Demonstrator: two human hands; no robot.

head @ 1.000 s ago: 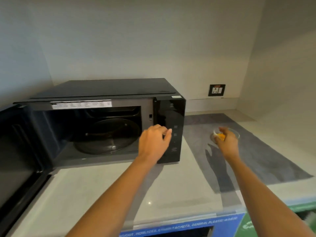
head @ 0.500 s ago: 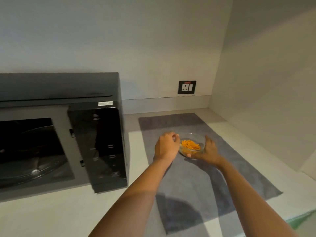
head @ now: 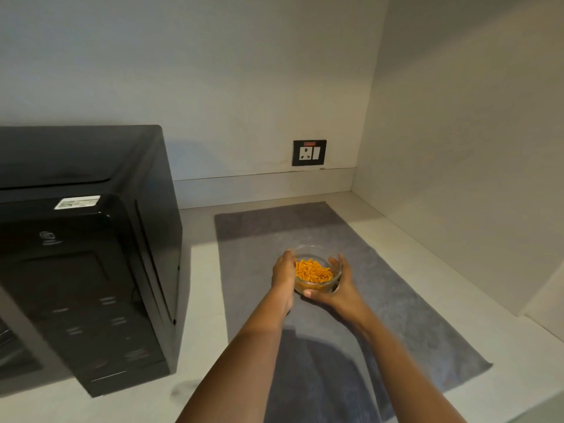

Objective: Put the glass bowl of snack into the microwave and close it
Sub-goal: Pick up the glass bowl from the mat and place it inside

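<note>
A small glass bowl (head: 316,254) filled with orange snack sticks (head: 312,271) sits between both my hands over a grey mat (head: 381,288). My left hand (head: 284,277) grips the bowl's left side. My right hand (head: 337,290) cups it from the right and underneath. Whether the bowl still touches the mat is not clear. The black microwave (head: 88,254) stands to the left; only its control panel and right side show, and its cavity and door are cut off by the frame's left edge.
The pale countertop (head: 201,303) runs between the microwave and the mat. A black wall socket (head: 309,152) sits on the back wall above the counter. A side wall (head: 457,166) closes the corner on the right.
The view has swung right, so the microwave's open cavity has left the frame. My left hand moved from the microwave to the bowl, and both hands now hold it closer to me.
</note>
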